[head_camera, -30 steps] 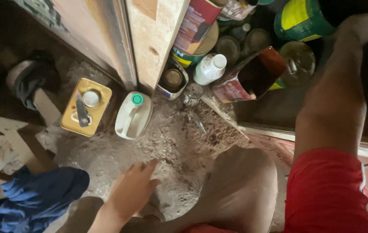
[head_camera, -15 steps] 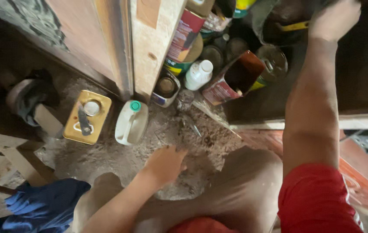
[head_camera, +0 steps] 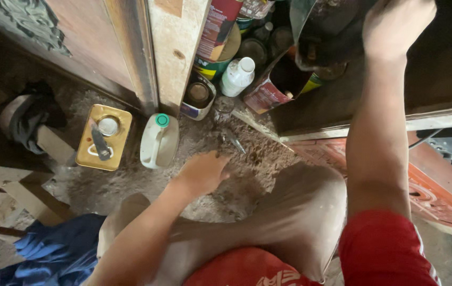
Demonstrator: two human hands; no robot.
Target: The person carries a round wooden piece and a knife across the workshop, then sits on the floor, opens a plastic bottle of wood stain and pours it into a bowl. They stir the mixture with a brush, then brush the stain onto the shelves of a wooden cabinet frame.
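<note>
Gripping a dark can [head_camera: 321, 37] half out of frame, right hand [head_camera: 395, 26]; left hand [head_camera: 202, 172] blurred, grip unclear.

Flat rectangular yellow tin [head_camera: 104, 137] lies on the dirt floor at left, round cap on its upper face; just right of it, a white plastic jug [head_camera: 159, 141] with green cap, lying flat; behind, at the board's foot, an open round can [head_camera: 198, 96] with pale label; a small white bottle [head_camera: 237, 77] (white cap) beside it; a tall can with red label [head_camera: 218, 26] above; a torn red carton [head_camera: 268, 91] right.
</note>
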